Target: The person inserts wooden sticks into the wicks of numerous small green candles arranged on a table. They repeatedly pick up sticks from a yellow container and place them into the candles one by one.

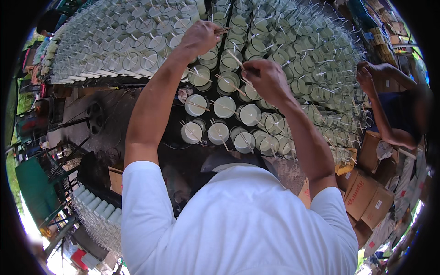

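Rows of clear glass jars filled with pale wax cover the table, most with thin wooden sticks laid across their rims. My left hand is closed around a few wooden sticks, out over the jars at the far middle. Lower and to the right, my right hand pinches the near end of a light wooden stick above a jar's rim. Below the hands stand a wax-filled jar and another wax-filled jar, each with sticks across the top.
A co-worker's hands are at the far right edge of the jars. Cardboard boxes and a yellow crate lie at the lower right. More white candles stand at the lower left, near a dark wheel.
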Tool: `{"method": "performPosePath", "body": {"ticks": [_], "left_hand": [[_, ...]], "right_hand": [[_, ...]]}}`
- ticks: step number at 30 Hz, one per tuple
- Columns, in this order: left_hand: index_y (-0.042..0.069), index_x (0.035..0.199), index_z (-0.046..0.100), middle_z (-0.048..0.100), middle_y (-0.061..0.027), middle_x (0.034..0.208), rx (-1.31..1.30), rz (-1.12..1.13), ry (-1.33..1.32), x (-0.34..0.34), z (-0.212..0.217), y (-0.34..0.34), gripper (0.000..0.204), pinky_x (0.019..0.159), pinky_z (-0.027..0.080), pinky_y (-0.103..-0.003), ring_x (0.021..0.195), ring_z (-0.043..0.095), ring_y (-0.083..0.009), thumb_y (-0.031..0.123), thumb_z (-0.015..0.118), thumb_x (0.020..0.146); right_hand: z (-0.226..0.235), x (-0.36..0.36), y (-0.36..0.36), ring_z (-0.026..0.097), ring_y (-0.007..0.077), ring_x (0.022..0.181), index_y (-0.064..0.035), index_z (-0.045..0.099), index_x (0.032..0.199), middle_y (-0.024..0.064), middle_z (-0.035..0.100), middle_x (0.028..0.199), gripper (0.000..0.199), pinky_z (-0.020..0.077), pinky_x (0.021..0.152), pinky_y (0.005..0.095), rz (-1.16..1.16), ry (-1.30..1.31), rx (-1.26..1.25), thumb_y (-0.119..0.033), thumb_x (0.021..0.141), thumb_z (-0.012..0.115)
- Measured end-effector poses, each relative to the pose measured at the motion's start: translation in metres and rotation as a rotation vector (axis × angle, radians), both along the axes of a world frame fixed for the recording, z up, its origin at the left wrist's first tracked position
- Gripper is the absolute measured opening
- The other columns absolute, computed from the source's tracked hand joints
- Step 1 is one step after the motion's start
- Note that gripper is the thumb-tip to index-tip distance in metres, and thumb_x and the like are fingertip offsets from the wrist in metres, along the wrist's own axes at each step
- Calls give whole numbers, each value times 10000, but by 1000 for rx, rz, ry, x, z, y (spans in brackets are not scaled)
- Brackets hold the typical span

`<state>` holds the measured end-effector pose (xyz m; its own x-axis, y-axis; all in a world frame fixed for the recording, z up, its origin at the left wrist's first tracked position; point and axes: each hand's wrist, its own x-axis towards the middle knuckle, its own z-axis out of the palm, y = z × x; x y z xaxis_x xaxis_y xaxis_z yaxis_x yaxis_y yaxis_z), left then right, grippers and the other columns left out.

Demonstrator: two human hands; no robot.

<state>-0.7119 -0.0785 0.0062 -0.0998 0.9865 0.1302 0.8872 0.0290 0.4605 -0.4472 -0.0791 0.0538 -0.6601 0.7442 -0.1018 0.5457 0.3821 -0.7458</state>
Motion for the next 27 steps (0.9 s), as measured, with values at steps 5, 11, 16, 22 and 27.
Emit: {"method": "performPosePath", "body": {"ticks": [5,11,16,22,27], "left_hand": [[9,1042,728,726,-211,957,-61,5,21,-19,-1,-12,223,840,541,-479,920,704,-386,207,698,943],[-6,1008,678,695,-159,817,-272,70,-226,-30,22,-23,205,764,527,-412,780,666,-289,163,719,899],[4,1025,677,700,-119,801,-90,5,-332,-48,3,-28,195,739,527,-371,747,659,-201,121,718,873],[19,1068,691,700,-87,786,-112,-23,-354,-49,3,-25,229,735,531,-350,728,651,-167,118,723,863],[40,1129,689,680,-54,774,-73,-4,-298,-52,3,-28,279,723,523,-333,727,642,-147,113,717,861]], "right_hand": [[-28,-28,13,705,355,892,-65,792,946,140,692,909,138,560,771,477,36,-148,403,-115,863,693],[-45,-67,24,705,369,874,-46,759,824,146,688,904,99,569,763,485,92,-192,472,-92,827,671],[-50,-83,23,708,376,862,-28,744,779,154,684,879,96,571,749,488,140,-172,472,-77,802,665],[-58,-89,20,710,375,865,-26,743,774,161,681,872,89,570,748,483,133,-142,491,-70,787,667],[-51,-85,13,707,372,855,-28,744,790,165,676,866,93,567,746,482,147,-169,503,-65,787,659]]}}
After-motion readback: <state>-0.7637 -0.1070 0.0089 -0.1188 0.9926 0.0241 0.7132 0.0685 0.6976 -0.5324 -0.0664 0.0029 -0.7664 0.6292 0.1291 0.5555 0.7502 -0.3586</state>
